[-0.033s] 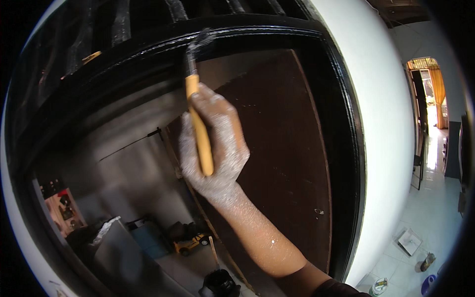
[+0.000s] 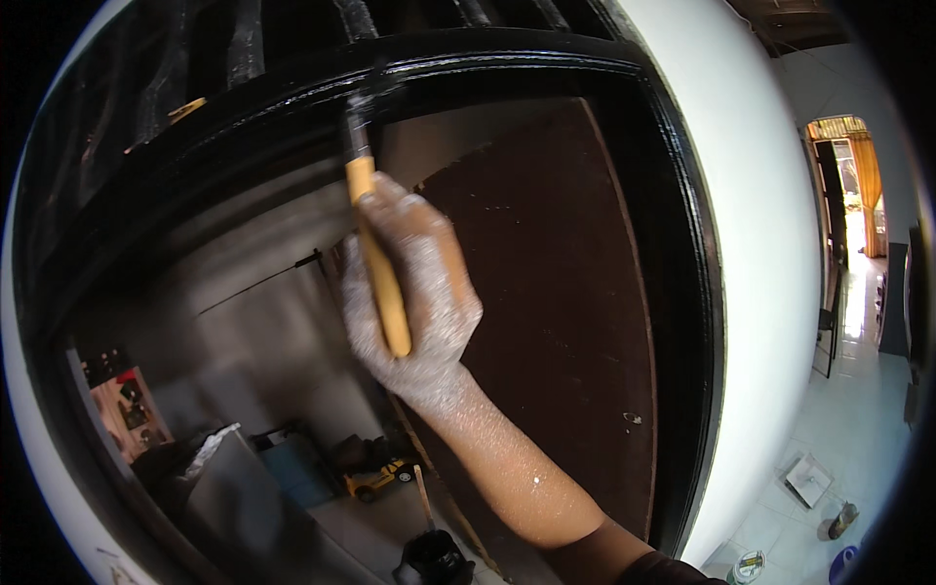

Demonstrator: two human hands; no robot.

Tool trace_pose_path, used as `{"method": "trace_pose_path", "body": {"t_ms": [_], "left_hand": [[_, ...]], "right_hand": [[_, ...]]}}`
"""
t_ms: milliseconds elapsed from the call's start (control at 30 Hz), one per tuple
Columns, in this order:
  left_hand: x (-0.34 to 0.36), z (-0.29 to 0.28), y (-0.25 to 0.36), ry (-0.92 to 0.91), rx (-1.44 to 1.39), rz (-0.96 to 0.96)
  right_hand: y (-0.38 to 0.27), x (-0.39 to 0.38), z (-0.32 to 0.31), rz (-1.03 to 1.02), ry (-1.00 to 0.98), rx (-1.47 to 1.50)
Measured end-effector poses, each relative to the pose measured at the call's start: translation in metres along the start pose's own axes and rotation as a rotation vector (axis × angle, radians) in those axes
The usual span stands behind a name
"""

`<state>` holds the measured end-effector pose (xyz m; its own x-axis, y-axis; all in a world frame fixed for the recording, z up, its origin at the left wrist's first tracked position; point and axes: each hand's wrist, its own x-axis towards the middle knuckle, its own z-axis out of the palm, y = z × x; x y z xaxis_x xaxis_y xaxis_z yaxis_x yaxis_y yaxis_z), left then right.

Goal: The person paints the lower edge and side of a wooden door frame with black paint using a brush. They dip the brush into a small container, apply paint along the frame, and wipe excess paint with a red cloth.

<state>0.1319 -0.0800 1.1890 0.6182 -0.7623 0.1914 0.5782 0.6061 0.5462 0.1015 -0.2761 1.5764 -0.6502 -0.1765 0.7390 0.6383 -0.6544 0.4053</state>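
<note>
My right hand [image 2: 429, 283], speckled with whitish paint, is shut on a paintbrush [image 2: 390, 307] with a yellow handle. Its blurred bristles are at the lower part of the glossy black lintel [image 2: 507, 51] atop a doorway. At the bottom centre, a dark container [image 2: 432, 548] holds an upright wooden stick [image 2: 422, 492]. Dark fingers of what seems to be my left hand [image 2: 405, 570] wrap round it, mostly hidden in shadow. Inside the doorway hangs a brown door [image 2: 536, 292]; above are slats [image 2: 244, 54] with a small yellow object [image 2: 185, 109].
A white wall [image 2: 756, 322] borders the frame at right. Beyond it are a tiled floor [image 2: 799, 419] with a tray [image 2: 807, 480] and several containers [image 2: 749, 565], and a far doorway [image 2: 846, 195]. Through the near doorway show a grey cabinet [image 2: 229, 487] and a yellow toy vehicle [image 2: 375, 483].
My right hand and the brush have moved slightly left and down along the black lintel. The dark container at the bottom stays in about the same place.
</note>
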Motion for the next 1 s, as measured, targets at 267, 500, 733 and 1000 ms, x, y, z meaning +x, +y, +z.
{"method": "trace_pose_path", "body": {"t_ms": [267,500,733,1000], "left_hand": [[-0.02,-0.002,-0.006,0.249,0.199,0.145],[-0.025,0.022,-0.001,0.374,0.077,0.245],[-0.049,0.063,0.001,0.611,1.523,0.713],[-0.081,0.036,0.017,0.601,1.66,0.735]], "right_hand": [[0.0,-0.028,-0.004,-0.182,-0.225,0.026],[0.026,0.025,-0.058,0.038,0.154,-0.173],[-0.006,0.006,-0.002,-0.029,0.187,-0.332],[-0.061,-0.02,0.071,-0.076,-0.147,0.041]]}}
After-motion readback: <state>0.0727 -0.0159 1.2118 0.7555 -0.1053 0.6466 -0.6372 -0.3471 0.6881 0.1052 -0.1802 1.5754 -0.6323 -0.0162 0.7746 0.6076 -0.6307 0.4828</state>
